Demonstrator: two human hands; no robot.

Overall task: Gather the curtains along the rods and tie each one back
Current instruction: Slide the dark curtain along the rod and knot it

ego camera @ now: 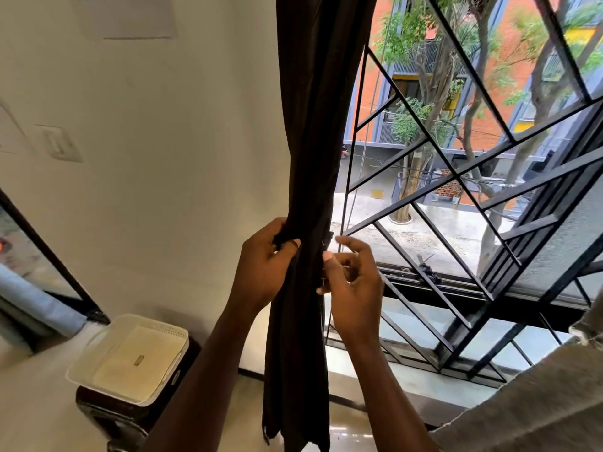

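— Starting from the left, what's there?

— A white tray [85, 360] sits low by the wall, well clear of the work. Then comes the left hand [266, 259], its fingers and thumb curled round a bunched fold at the left edge of the dark curtain [310, 141].

— And the curtain itself?

— It's already drawn into a narrow bundle and hangs straight down between the two hands, so its long axis is vertical. It passes out of view at the top, and no rod is visible.

— What about the right hand?

— The right hand [354, 285] is just beside the bundle's right edge, with its thumb tip against the cloth and its fingers loosely curled. A small dark scrap shows near the forefinger, but I cannot tell whether the hand is pinching a tie or holding nothing. Behind it is the black window grille [456, 177].

— So what does the next move turn on?

— I'd judge that a tie has to go across the bundle, at right angles to its hang. The hands flank it at about the same height, and the left has the firmer hold, so the right is probably the one free to carry the wrap round.
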